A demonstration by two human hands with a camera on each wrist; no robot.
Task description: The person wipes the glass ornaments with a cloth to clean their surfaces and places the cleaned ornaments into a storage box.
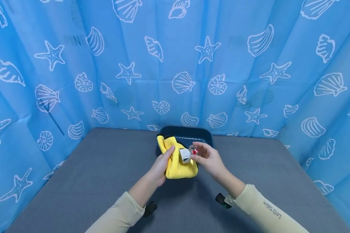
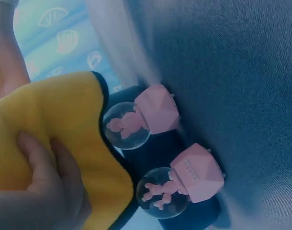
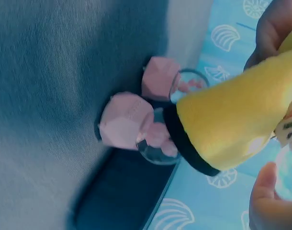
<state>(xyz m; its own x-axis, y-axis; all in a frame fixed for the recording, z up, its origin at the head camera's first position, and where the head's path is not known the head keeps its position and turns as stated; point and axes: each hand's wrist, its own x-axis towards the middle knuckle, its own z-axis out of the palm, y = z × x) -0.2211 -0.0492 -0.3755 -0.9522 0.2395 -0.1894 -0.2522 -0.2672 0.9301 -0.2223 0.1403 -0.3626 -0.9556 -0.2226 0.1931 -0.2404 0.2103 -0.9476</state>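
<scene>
My left hand [image 1: 160, 166] grips a yellow cloth [image 1: 180, 171] with a dark edging, its thumb over the folds. A small snow globe [image 1: 185, 156] with a white base and a bit of red inside is pinched between the thumb and fingers of my right hand [image 1: 210, 160]. The globe lies against the cloth, its white base toward the left. In the right wrist view, part of this globe [image 3: 290, 130] is cut off by the frame edge. Two pink-based snow globes [image 2: 158, 109] with pink figures stand below the cloth, which hides them in the head view.
A dark blue tray [image 1: 189, 130] sits at the back of the grey table [image 1: 113, 168], partly behind the cloth and hands. Blue curtains [image 1: 175, 58] with shell and starfish prints close off the back and sides. Black wrist devices [image 1: 222, 200] show below both sleeves.
</scene>
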